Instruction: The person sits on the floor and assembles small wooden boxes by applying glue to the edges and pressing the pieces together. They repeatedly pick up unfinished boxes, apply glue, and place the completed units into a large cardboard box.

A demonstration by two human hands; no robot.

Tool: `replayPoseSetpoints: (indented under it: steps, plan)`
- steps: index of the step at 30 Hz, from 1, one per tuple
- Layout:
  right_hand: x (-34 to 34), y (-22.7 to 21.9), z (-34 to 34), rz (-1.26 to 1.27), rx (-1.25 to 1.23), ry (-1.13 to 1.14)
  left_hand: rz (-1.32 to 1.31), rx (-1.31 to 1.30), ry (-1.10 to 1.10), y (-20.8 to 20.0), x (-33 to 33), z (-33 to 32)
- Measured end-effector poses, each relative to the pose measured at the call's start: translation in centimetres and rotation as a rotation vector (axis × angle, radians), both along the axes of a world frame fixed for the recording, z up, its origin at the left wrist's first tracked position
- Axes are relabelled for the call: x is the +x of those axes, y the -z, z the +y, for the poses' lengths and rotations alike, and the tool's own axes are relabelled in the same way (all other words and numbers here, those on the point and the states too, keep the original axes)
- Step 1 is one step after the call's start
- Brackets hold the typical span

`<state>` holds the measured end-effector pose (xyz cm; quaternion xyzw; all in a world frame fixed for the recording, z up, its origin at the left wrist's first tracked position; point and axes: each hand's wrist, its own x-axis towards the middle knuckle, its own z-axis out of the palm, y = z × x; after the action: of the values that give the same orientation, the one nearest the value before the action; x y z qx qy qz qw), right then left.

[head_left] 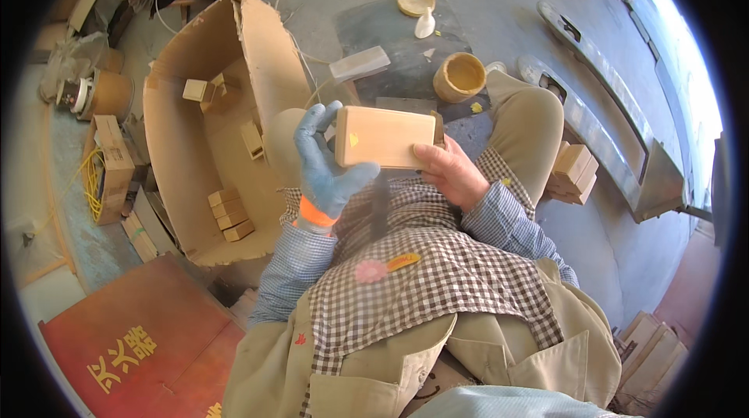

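Observation:
A pale rectangular wooden block (384,137) with rounded edges is held up over my lap, its broad face turned toward me. A small yellow mark sits near its lower left corner. My left hand (320,159), in a blue glove with an orange cuff, curves round the left end, thumb along the lower edge. The bare right hand (452,172) grips the other end, its thumb on the front face; the fingers behind are mostly hidden.
On my left stands an open cardboard box (269,47) with several wooden blocks (228,210) inside. Ahead are a round tan container (459,77), a shallow dish (416,1) and a clear rectangular piece (360,64). Stacked blocks (572,174) and metal beams (599,118) lie right.

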<state>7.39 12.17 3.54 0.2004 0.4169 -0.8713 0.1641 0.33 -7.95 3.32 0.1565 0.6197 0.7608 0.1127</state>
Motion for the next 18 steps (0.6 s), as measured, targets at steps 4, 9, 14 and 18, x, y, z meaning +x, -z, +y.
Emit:
replayPoseSetpoints:
  steps: [4,9,14,18]
  plan:
    - [2.2,2.3,0.7,-0.015,-0.175,0.096,-0.247,0.049,-0.018,0.5,0.9,2.8]
    - [2.1,2.9,0.6,-0.056,-0.258,0.113,-0.278,-0.086,0.003,-1.4,0.0,3.7]
    - [2.6,2.5,0.9,-0.023,-0.214,0.132,-0.244,-0.172,0.037,-2.5,-0.2,4.1]
    - [2.8,2.2,1.3,0.107,-0.117,0.182,-0.006,-0.311,0.064,-2.8,0.0,4.1]
